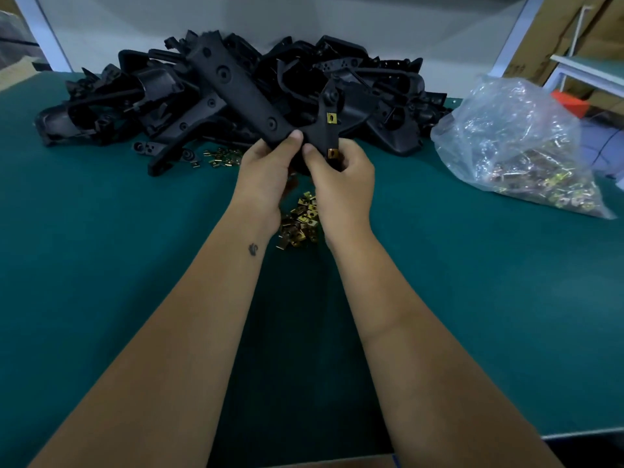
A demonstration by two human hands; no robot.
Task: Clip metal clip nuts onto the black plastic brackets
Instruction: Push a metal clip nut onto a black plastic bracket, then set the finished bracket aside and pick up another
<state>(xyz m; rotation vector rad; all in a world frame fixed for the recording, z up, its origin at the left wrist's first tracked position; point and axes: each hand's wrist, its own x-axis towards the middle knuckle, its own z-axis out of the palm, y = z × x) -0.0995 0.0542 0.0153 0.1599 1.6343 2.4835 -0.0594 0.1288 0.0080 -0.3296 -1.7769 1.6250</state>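
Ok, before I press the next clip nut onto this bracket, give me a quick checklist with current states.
1. Bracket gripped by both left hand and right hand: ok.
2. Upper clip nut on its tab: ok.
3. Lower clip nut fully seated: cannot tell, the right hand's fingers partly cover it.
4. Loose clip nuts on the green mat below the hands: ok.
5. Bag of spare nuts at right: ok.

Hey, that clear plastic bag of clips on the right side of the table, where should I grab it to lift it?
Probably by the puffed, empty upper part of the plastic bag, coming from above. The clips sit low toward the near right corner, so gathering the loose top should keep them hanging below. Both the left hand and right hand grip the bracket, so one must let go first.
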